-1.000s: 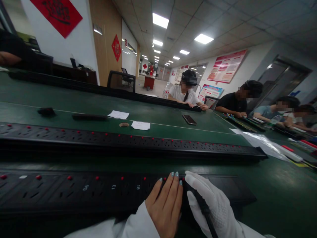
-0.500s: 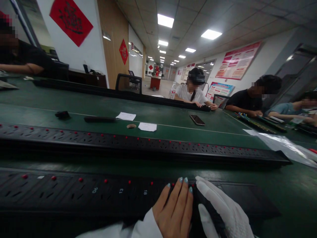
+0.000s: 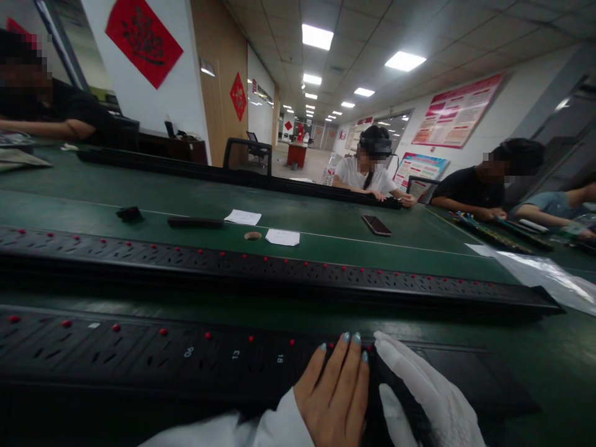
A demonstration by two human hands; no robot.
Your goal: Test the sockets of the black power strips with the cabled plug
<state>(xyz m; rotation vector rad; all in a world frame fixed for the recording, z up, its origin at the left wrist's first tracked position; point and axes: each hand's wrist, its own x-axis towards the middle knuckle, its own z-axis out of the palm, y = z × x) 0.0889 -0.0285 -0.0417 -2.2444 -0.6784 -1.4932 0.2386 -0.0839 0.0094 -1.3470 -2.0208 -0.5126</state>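
A long black socket strip (image 3: 139, 357) lies across the near side of the desk (image 3: 326, 226), running from the left edge to beyond the hands on the right. Red buttons (image 3: 208, 335) line its far side, and white numbers, 13 and 18 among them, are printed between the slots. The bare left hand (image 3: 333, 397) rests flat on the strip, its grip unclosed, fingers straight and side by side. Just to its right, the right hand (image 3: 433, 391), in a white glove, has a narrow grip, thumb and fingers around a dark tool (image 3: 410, 406) whose shape is hard to make out.

Beyond the hands, a second socket strip (image 3: 261, 270) lies roughly alongside the first. Farther off, from left to right, come a small black block (image 3: 129, 214), a dark bar (image 3: 195, 222), two paper slips (image 3: 282, 237) near a round hole (image 3: 252, 236), and a phone (image 3: 377, 225). A clear plastic bag (image 3: 549, 273) lies at the right. Along the far edge runs another long black strip (image 3: 279, 186), with a person in a white shirt (image 3: 356, 176) leaning at its right end, hands on or near it
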